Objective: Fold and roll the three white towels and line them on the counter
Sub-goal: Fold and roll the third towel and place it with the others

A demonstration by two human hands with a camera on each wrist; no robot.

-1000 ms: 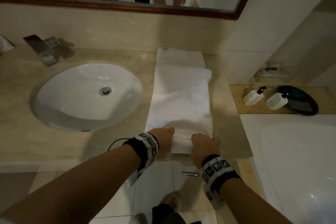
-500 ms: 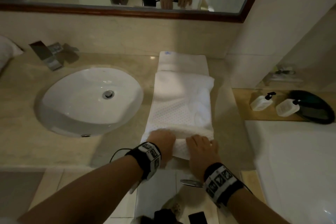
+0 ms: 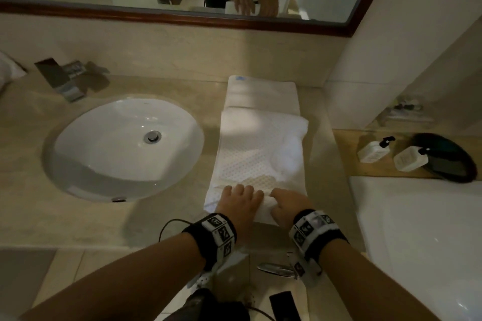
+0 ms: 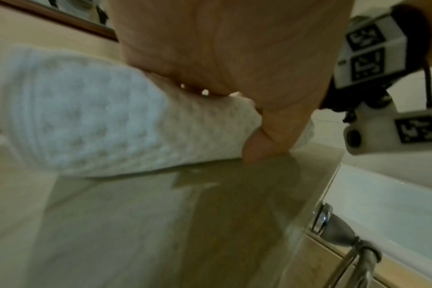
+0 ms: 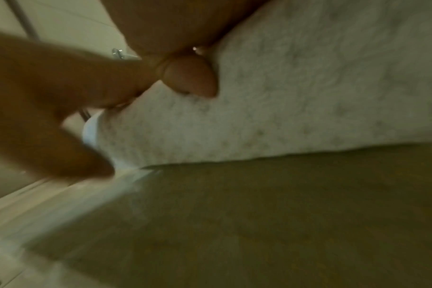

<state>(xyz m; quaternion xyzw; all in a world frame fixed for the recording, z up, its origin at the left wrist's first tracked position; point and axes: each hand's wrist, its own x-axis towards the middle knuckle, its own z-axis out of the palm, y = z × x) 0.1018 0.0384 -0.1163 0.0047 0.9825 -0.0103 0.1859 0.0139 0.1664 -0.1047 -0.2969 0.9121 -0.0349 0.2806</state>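
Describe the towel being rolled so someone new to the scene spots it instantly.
Start at the oval white sink in the beige counter; just to its right a long white towel runs from the wall to the front edge. Both hands, left hand and right hand, grip its rolled near end. Unlike the plain folded towel behind, it has a dotted weave.

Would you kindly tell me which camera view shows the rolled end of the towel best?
The left wrist view: the rolled end fills it, showing its rounded bulk on the counter. The head view hides it under both hands, and the right wrist view is blurred.
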